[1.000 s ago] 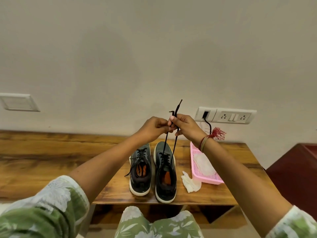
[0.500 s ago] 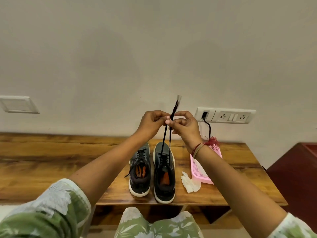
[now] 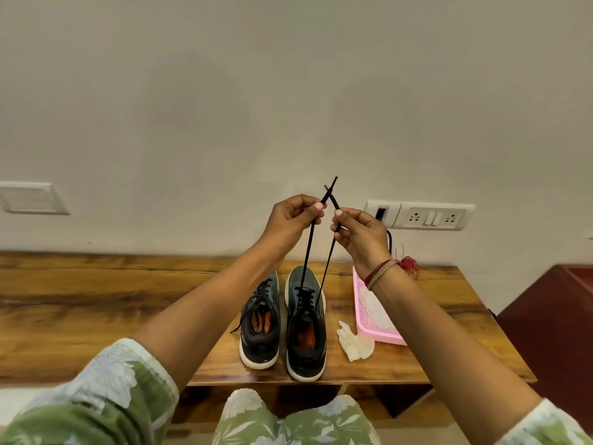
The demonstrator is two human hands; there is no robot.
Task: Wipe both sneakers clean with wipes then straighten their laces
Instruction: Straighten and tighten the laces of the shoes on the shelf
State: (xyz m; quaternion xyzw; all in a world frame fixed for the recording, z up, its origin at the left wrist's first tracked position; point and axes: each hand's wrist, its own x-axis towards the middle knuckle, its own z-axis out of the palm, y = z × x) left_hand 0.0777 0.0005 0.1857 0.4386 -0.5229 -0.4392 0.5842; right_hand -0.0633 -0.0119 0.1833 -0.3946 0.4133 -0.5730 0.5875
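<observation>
Two dark sneakers with white soles stand side by side on the wooden table (image 3: 96, 303), toes toward the wall. The left sneaker (image 3: 260, 329) has loose laces hanging over its side. From the right sneaker (image 3: 306, 329) two black lace ends (image 3: 308, 252) are pulled up taut. My left hand (image 3: 290, 224) pinches one lace end and my right hand (image 3: 361, 234) pinches the other. The two tips cross above my fingers. A crumpled white wipe (image 3: 354, 345) lies right of the right sneaker.
A pink mesh tray (image 3: 382, 335) holding white wipes sits at the table's right, partly behind my right forearm. A white socket panel (image 3: 420, 216) with a black cable is on the wall. A dark red cabinet (image 3: 552, 332) stands to the right.
My hands have drawn apart sideways, so the two lace ends now spread into a V and cross at their tips. A second ago both hands held them together.
</observation>
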